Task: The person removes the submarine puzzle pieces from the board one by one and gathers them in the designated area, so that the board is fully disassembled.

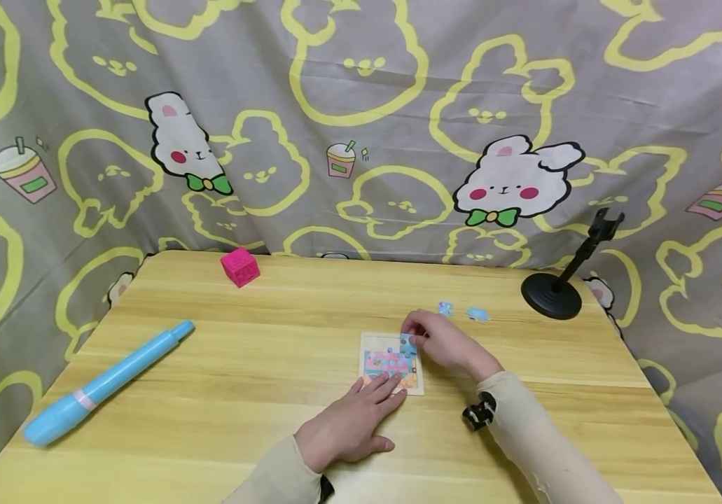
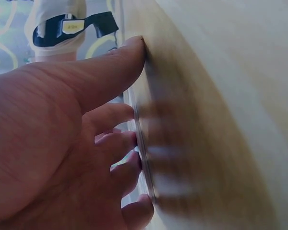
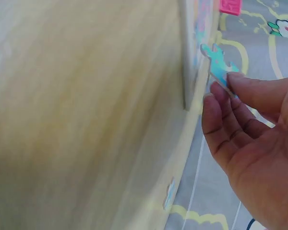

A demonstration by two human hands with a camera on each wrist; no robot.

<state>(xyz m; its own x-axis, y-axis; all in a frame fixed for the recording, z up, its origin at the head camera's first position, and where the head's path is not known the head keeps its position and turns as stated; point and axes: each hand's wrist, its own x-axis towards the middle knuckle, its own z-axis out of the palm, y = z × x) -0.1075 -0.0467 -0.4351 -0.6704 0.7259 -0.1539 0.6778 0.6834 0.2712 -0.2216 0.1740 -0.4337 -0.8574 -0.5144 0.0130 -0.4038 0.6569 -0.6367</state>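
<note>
A small jigsaw puzzle [image 1: 392, 379] in a pale square frame lies on the wooden table, its lower part filled with pink, blue and orange pieces. My right hand [image 1: 441, 341] pinches a light-blue puzzle piece [image 3: 220, 64] between thumb and fingers, over the frame's upper right corner. In the right wrist view that piece is tilted and held above the frame [image 3: 188, 57]. My left hand [image 1: 351, 425] lies with straight, spread fingers [image 2: 127, 175] on the near edge of the puzzle. Two loose blue puzzle pieces, one patterned [image 1: 445, 308] and one plainer [image 1: 477, 314], lie beyond my right hand.
A black stand [image 1: 552, 295] with a clamp on top is at the back right. A pink cube [image 1: 240, 267] sits at the back left. Along the left side lies a long blue tube-like object [image 1: 108, 383]. A patterned curtain [image 1: 392, 140] hangs behind the table.
</note>
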